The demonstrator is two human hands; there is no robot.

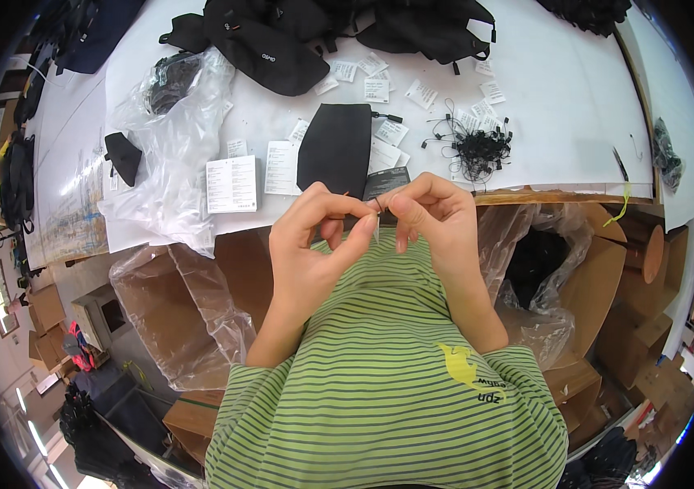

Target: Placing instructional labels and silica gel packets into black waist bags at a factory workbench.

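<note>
At the table's near edge, my left hand [320,236] and my right hand [438,218] meet, thumbs and forefingers pinched together. Between the fingertips shows a thin black tag string [379,207]; its ends are hidden by the fingers. Just beyond lies a black fabric pouch [334,145] with a zip pull at its far right corner. A dark printed hang tag [388,181] sticks out beside the pouch, right behind my fingertips; whether the string runs through it I cannot tell. To the right rests a tangled heap of black tag strings [481,152].
Stacks of white printed cards [231,186] stand left of the pouch, with loose white labels [377,90] scattered beyond. Black bags [270,49] are heaped at the far side. Crumpled clear plastic [168,155] covers the left. Plastic-lined cartons [575,285] stand below the table edge.
</note>
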